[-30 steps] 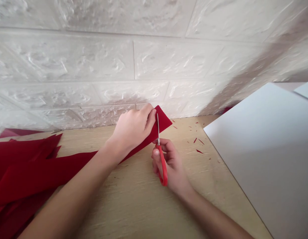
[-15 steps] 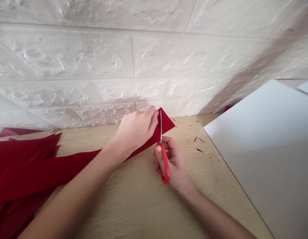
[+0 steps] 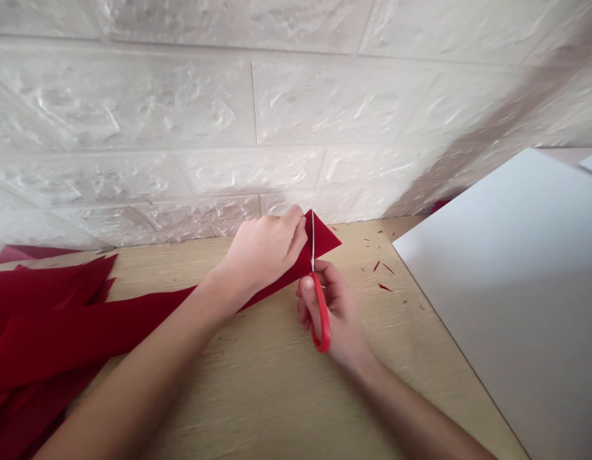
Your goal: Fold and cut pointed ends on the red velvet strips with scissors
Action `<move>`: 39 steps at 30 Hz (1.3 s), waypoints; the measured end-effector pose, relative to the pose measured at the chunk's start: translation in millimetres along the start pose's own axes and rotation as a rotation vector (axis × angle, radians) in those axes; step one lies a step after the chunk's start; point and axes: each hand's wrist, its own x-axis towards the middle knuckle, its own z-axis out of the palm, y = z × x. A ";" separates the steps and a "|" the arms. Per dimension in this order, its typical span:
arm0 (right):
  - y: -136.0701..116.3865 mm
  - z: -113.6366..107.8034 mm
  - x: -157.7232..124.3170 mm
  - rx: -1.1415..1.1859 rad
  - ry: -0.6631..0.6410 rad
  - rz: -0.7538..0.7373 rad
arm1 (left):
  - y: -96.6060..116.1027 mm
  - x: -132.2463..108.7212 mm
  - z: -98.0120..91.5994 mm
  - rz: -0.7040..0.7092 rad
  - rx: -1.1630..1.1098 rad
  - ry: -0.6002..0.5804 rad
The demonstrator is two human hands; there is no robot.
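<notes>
My left hand pinches a long red craft sheet near its pointed end, which rises off the table. My right hand grips red-handled scissors through their finger loops. Their narrow steel blades stand upright against the red sheet, right next to my left fingers. The sheet's material is hard to tell, and the blades' lower part is hidden behind my fingers.
Several red sheets lie overlapping at the left of the wooden table. Small red snippets are scattered on it. A large white board lies at the right. A white brick-textured wall rises behind.
My hands, the scissors and the sheet's pointed end have shifted slightly to the right. The scissors blades now stand closer to the sheet's tip.
</notes>
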 end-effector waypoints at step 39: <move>-12.5 -3.4 1.3 0.007 0.018 0.062 | 1.1 1.2 5.0 0.026 -0.073 -0.075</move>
